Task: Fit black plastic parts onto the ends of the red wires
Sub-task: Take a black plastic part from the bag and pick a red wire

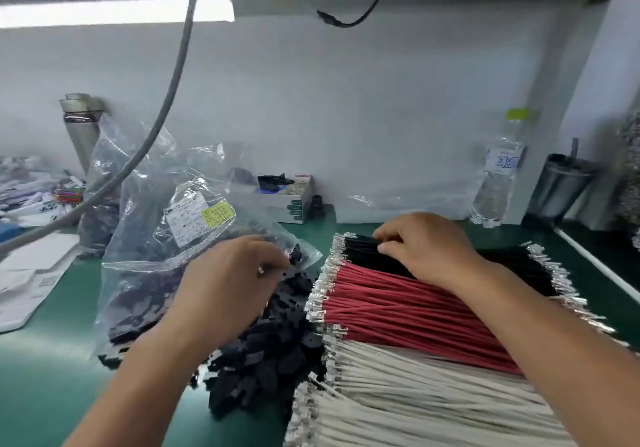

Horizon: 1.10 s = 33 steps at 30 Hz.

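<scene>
Two hands are in view, a left hand (232, 270) and a right hand (422, 245). Three bundles of wires lie side by side: one of black wires (367, 252), one of red wires (398, 308), one of white wires (415, 394), each too many to count. One heap of black plastic parts (277, 360), likewise uncountable. Two clear plastic bags (156, 238). One water bottle (498, 176). One small carton (294, 200).

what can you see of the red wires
The red wires lie in a thick bundle on the green mat, running from lower right toward upper left. They look plastic-coated, each tipped with a small silvery metal terminal at the left end. Black wires sit against their far side, white wires against the near side. The right hand and its forearm pass over them, fingers on the black wires. None plainly carries a black part yet.
</scene>
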Each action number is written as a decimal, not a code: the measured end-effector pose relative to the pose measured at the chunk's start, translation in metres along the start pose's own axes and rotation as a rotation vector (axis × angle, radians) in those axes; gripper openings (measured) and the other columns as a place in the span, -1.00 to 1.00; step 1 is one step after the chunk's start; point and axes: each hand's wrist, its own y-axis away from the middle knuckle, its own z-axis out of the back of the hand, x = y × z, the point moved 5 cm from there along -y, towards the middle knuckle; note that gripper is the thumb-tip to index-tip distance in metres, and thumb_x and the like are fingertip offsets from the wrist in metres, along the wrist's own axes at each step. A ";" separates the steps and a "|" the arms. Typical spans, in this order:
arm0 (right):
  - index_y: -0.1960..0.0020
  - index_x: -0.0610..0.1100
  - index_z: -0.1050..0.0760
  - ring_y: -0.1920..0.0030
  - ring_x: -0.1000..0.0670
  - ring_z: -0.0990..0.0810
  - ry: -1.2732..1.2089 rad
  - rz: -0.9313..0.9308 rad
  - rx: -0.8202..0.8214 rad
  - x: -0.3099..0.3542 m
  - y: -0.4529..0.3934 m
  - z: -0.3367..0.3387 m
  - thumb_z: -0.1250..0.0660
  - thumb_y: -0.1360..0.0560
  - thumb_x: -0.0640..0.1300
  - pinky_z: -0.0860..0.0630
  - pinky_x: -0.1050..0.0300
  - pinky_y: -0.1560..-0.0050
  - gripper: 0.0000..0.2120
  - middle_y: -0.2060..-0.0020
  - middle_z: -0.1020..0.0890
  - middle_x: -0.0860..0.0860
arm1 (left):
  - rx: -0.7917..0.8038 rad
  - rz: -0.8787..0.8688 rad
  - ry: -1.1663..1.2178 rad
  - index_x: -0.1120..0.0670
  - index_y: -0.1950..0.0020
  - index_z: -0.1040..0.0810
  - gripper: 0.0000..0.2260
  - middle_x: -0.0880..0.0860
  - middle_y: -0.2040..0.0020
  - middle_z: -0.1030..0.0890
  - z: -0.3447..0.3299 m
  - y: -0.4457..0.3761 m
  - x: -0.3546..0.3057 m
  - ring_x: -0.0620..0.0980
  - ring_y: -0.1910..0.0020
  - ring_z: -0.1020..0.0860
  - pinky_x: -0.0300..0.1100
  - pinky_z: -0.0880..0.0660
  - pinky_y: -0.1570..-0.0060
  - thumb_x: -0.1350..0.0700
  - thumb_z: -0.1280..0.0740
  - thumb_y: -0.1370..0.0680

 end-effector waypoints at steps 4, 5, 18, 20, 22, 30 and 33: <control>-0.16 0.11 -0.64 -0.09 0.05 -0.59 0.054 0.025 0.045 -0.004 -0.002 -0.015 -0.44 -0.54 0.02 -0.43 0.13 0.02 -0.80 0.01 -0.58 0.20 | 0.062 -0.073 -0.039 -0.25 -0.01 -0.70 -0.90 -0.35 0.09 -0.54 -0.008 0.008 0.000 -0.33 0.16 -0.53 -0.25 -0.54 0.11 -0.05 -0.41 -0.58; -0.09 0.12 -0.65 -0.04 0.07 -0.59 0.047 0.040 0.017 -0.004 -0.003 -0.014 -0.44 -0.53 0.01 -0.41 0.13 0.07 -0.86 0.08 -0.55 0.23 | 0.084 -0.093 -0.029 -0.27 -0.04 -0.69 -0.90 -0.36 0.07 -0.53 -0.009 0.010 0.002 -0.36 0.15 -0.52 -0.30 -0.51 0.12 -0.09 -0.42 -0.57; -0.06 -0.09 -0.63 0.18 -0.02 -0.55 0.142 0.275 -0.626 0.027 0.054 0.060 -0.35 -0.61 -0.16 -0.50 0.06 0.34 -0.91 0.18 -0.56 0.05 | 0.195 -0.145 -0.101 -0.28 -0.16 -0.63 -0.73 -0.31 -0.02 -0.47 -0.025 0.020 0.004 -0.35 0.12 -0.47 -0.33 -0.49 0.08 -0.33 -0.28 -0.57; -0.03 -0.08 -0.66 0.24 0.01 -0.53 0.145 0.298 -0.654 0.032 0.073 0.060 -0.34 -0.60 -0.10 -0.49 0.11 0.37 -0.87 0.22 -0.56 0.06 | 0.076 -0.123 -0.079 -0.21 -0.06 -0.66 -0.73 -0.26 0.05 -0.48 -0.019 0.017 0.004 -0.29 0.18 -0.50 -0.24 -0.53 0.16 -0.30 -0.25 -0.58; 0.01 -0.07 -0.68 0.28 0.05 -0.52 0.137 0.302 -0.624 0.036 0.087 0.055 -0.35 -0.57 -0.07 -0.48 0.15 0.39 -0.85 0.25 -0.56 0.08 | -0.046 -0.111 -0.031 -0.12 0.02 -0.67 -0.71 -0.21 0.11 -0.48 -0.011 0.015 0.002 -0.19 0.23 -0.53 -0.13 -0.56 0.23 -0.24 -0.23 -0.59; 0.14 -0.03 -0.70 0.28 0.06 -0.58 0.039 0.329 -0.638 0.041 0.106 0.045 -0.42 -0.52 -0.04 -0.50 0.15 0.41 -0.88 0.25 -0.59 0.12 | -0.276 -0.127 0.355 -0.07 -0.03 -0.68 -0.88 -0.33 0.13 -0.58 -0.001 0.022 -0.025 -0.33 0.19 -0.59 -0.54 -0.42 0.18 -0.04 -0.37 -0.64; 0.12 -0.04 -0.70 0.30 0.03 -0.55 -0.002 0.351 -0.652 0.045 0.110 0.045 -0.39 -0.56 -0.06 -0.49 0.12 0.44 -0.85 0.26 -0.58 0.11 | -0.208 -0.163 0.431 -0.09 -0.14 -0.71 -0.81 -0.26 0.02 -0.54 -0.007 0.025 -0.038 -0.18 0.07 -0.60 -0.51 -0.44 0.13 0.02 -0.37 -0.56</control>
